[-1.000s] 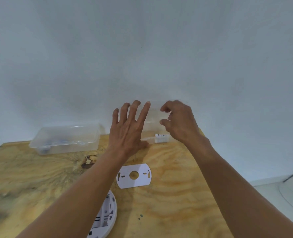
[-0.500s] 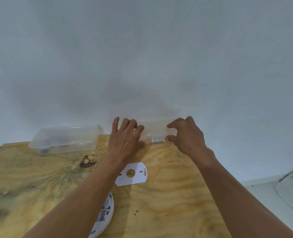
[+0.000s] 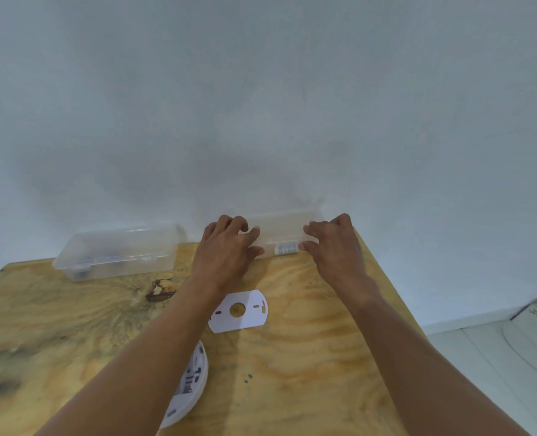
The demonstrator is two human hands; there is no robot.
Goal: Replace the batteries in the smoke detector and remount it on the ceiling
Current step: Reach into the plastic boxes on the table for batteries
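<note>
A clear plastic box stands at the far edge of the plywood table, against the wall. My left hand grips its left end with curled fingers over the lid. My right hand holds its right end, thumb low on the front and fingers on top. A white mounting plate with a round centre hole lies flat nearer to me. The white smoke detector lies open side up at the near left, partly hidden under my left forearm.
A second clear plastic box with dark items inside sits at the far left of the table. The white wall rises right behind both boxes. The table's right edge drops to a pale floor.
Both hands came down from above the box and closed onto its two ends. The camera view shifted slightly.
</note>
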